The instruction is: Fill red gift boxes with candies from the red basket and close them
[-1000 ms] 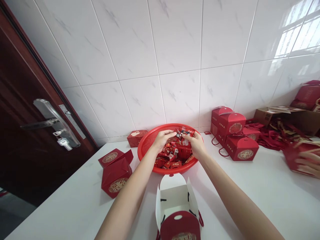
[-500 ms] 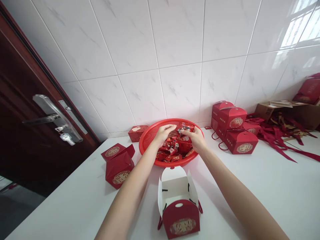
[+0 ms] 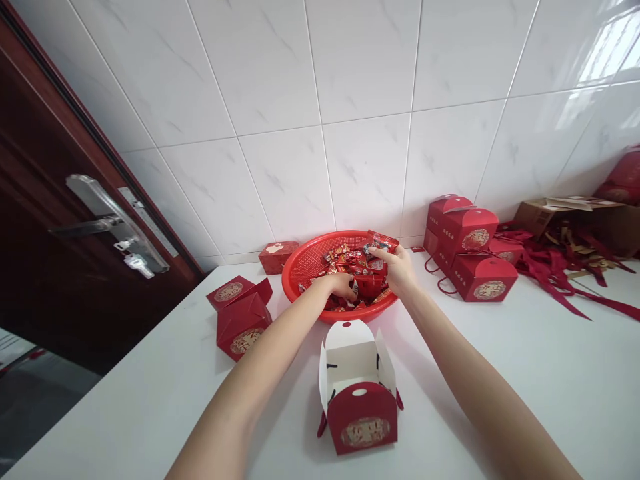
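Note:
A round red plastic basket (image 3: 301, 267) stands by the wall, filled with wrapped candies (image 3: 337, 255). My left hand (image 3: 342, 285) is down in its front part, fingers curled round a small wrapped candy (image 3: 355, 291). At the basket's right side, my right hand (image 3: 400, 268) pinches red candy packets (image 3: 383, 241) just above the pile; how many it holds is unclear. Nearer to me, between my forearms, a red gift box (image 3: 364, 420) with a gold emblem stands with its flaps up. Its white inside shows no candy.
Two red boxes (image 3: 243, 327) stand left of my left forearm. A patterned red box (image 3: 278, 257) sits behind the basket's left edge. Several closed red boxes (image 3: 483, 277) are stacked at right, beside dark red ribbons (image 3: 550, 273) and a cardboard carton (image 3: 595, 217). A door (image 3: 65, 267) borders the left.
My left hand has moved down and towards me into the candies, away from my right hand. My right hand has stayed at the basket's right side, with red packets now showing above its fingers.

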A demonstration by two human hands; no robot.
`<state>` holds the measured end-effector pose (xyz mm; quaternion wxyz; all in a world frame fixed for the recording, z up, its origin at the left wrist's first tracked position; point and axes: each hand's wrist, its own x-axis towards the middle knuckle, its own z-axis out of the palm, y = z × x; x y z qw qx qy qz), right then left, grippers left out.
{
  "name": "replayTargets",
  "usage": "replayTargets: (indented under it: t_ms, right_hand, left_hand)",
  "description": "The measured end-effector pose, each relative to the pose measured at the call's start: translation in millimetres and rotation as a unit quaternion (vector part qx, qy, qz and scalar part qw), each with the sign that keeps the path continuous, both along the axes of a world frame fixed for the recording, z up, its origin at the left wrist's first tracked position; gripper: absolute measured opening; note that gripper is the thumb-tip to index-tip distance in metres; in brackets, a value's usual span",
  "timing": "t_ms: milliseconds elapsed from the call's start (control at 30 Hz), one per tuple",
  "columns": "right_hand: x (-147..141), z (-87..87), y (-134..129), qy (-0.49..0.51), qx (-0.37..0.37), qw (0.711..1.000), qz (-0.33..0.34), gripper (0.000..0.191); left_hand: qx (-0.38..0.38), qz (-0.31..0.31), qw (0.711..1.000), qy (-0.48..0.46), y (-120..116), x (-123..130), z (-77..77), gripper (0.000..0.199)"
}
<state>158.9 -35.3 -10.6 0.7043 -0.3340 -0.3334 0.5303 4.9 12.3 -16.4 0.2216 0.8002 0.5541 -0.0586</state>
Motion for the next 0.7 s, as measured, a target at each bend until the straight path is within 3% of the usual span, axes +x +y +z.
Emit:
replayTargets:
  t_ms: [100,367,533,700]
  right_hand:
    - [0.5,0.4,0.1,-0.006,-0.001,1.0,-0.002,0.038]
    - [-0.3,-0.2,1.2,0.006,-0.006,1.0,-0.002,0.039]
    - [-0.9,-1.7,2.9,0.017,-0.009,1.0,-0.009,0.042]
    - [0.4,-1.8,2.4,0.01,-0.001,1.0,-0.017,0.036]
  left_hand:
    - [-0.002,-0.026,1.0,0.013,-1.6,4.2,1.5,0.048]
    - [0.024,-0.029,0.999,0.026,1.7,10.8,-2.0,0.035]
    - [0.04,-0.027,0.998,-0.032,0.6,4.7,1.8,0.012]
    - [0.101,-0.003,0.986,-0.134,1.6,-0.9,7.3,0.022]
